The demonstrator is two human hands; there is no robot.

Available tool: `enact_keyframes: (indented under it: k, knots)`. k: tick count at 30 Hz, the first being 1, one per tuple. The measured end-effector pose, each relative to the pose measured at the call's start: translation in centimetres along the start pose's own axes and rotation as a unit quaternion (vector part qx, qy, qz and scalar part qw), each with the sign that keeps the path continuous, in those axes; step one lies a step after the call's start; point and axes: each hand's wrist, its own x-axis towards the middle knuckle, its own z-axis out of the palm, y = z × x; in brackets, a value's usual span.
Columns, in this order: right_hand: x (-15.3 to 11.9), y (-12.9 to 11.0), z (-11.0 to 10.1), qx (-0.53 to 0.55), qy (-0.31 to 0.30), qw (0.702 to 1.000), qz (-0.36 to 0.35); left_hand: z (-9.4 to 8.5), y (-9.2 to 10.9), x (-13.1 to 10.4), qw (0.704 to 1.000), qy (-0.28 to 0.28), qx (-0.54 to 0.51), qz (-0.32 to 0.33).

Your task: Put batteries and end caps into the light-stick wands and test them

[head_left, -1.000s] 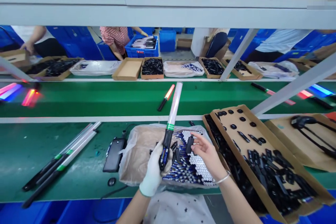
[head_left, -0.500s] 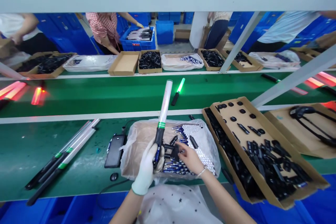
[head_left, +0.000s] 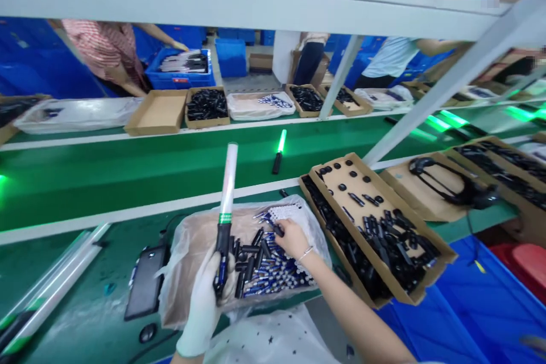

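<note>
The gloved left hand (head_left: 205,296) has its fingers wrapped around one unlit light wand (head_left: 224,205), upright over the bagged box of batteries (head_left: 273,273). The bare right hand (head_left: 292,237), earlier near the wand's handle, now pinches into the batteries farther back. Beyond, one green-lit wand (head_left: 278,151) lies on the belt, drifted right.

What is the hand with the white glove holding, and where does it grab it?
The gloved left hand holds a light wand by its black handle end, white tube pointing up.
</note>
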Motion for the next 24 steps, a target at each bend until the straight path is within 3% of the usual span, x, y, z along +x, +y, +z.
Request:
enact_keyframes:
  k: [3, 5, 7, 10, 13, 16, 18, 20, 22, 24]
  knots:
    - [0.1, -1.6, 0.3, 0.03, 0.025, 0.999, -0.011, 0.6, 0.3, -0.1, 0.999, 0.029, 0.014, 0.004]
    - [0.1, -0.6, -1.4, 0.062, 0.077, 0.995, -0.013, 0.8, 0.5, -0.2, 0.999, 0.04, 0.032, 0.007]
    - [0.0, 2.4, -5.1, 0.083, 0.17, 0.982, 0.018, 0.9, 0.8, -0.2, 0.998, 0.033, 0.048, 0.009]
    - [0.3, 9.3, -12.3, 0.038, 0.298, 0.946, 0.118, 0.9, 0.9, 0.0, 0.997, 0.025, 0.063, 0.022]
    - [0.9, 15.4, -17.5, 0.036, 0.289, 0.948, 0.131, 0.9, 0.6, 0.5, 0.997, 0.029, 0.062, 0.016]
    - [1.2, 18.4, -19.0, 0.063, 0.26, 0.954, 0.135, 0.8, 0.3, 1.1, 0.998, 0.019, 0.065, -0.01]
    - [1.0, 18.2, -18.6, 0.081, 0.246, 0.955, 0.142, 0.7, -0.1, 1.4, 0.998, 0.017, 0.06, -0.017]
    - [0.5, 16.1, -17.3, 0.142, 0.227, 0.955, 0.131, 0.8, -0.5, 1.4, 0.999, 0.033, 0.038, -0.018]
    - [-0.3, 12.0, -15.6, 0.284, 0.193, 0.935, 0.094, 1.1, -1.0, 1.2, 0.999, 0.046, 0.002, -0.016]
    - [-1.4, 6.5, -13.3, 0.438, 0.143, 0.886, 0.044, 1.6, -1.6, 1.1, 0.999, 0.036, -0.028, -0.012]
